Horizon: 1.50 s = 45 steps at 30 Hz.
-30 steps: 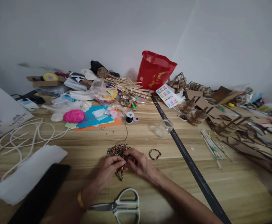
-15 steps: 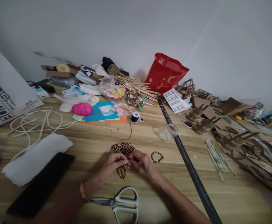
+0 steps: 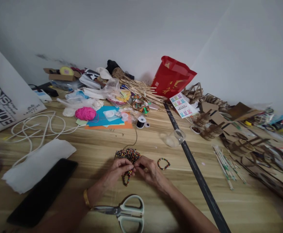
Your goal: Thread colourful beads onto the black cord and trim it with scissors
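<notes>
**Beaded strand: keep the pinch small and the cord slack**

The beaded strand [image 3: 126, 177] hangs in a short loop between the two hands, low over the wooden table [image 3: 228, 207], just in front of the loose pile of beads [image 3: 128, 154]. To do this well, I judge the grip should stay at the fingertips, close to the strand's end, with the thin black cord [image 3: 134, 137] left loose enough that it does not drag the black spool [image 3: 140, 122] forward.

The left hand [image 3: 117, 170] has its fingers closed together on the strand's upper part. The right hand [image 3: 149, 171] meets it fingertip to fingertip, also pinched shut on the strand (what exactly sits between its fingertips is too small to tell). A finished bead bracelet [image 3: 163, 163] lies just beside the right hand, and scissors [image 3: 124, 213] rest near the wrists, untouched.
</notes>
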### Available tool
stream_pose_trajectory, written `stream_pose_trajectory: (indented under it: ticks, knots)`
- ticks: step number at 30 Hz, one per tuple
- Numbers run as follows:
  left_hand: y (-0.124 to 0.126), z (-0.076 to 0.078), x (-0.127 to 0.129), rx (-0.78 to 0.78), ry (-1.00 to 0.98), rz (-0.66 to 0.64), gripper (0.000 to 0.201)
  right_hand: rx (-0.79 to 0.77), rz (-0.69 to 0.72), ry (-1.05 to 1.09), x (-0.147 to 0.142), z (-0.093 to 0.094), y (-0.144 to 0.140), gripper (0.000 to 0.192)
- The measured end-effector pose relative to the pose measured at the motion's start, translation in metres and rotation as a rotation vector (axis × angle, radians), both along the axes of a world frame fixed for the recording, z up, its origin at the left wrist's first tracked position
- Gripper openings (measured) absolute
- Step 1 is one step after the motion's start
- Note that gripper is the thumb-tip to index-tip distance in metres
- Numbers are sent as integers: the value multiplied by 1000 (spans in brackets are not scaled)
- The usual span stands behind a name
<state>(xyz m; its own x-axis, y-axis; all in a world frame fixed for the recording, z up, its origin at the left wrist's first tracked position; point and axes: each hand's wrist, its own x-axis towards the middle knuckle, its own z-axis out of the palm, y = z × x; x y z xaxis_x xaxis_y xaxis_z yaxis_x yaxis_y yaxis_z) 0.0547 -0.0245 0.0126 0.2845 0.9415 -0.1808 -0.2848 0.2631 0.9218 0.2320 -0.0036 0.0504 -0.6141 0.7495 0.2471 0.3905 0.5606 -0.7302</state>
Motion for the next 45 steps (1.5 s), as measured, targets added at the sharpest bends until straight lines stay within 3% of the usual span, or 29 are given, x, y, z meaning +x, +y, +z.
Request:
stream_pose_trajectory:
  ticks: [7, 19, 25, 30, 34, 40, 45]
  knots:
    - [2, -4, -5, 131, 167, 30, 23, 4, 88, -68, 5, 4, 2, 12]
    - [8, -9, -7, 84, 133, 7, 28, -7, 149, -122, 7, 10, 2, 13]
    - [9, 1, -9, 86, 171, -2, 33, 9, 192, -143, 10, 14, 1, 15]
    - [6, 8, -9, 156, 279, -25, 24, 99, 269, -213, 10, 15, 0, 20]
    - [3, 8, -7, 278, 397, -68, 17, 149, 254, -240, 8, 10, 0, 18]
    - [1, 7, -5, 281, 463, -169, 24, 143, 210, -199, 9, 5, 0, 6]
    - [2, 3, -6, 299, 452, -197, 22, 108, 193, -166, 10, 5, 0, 9]
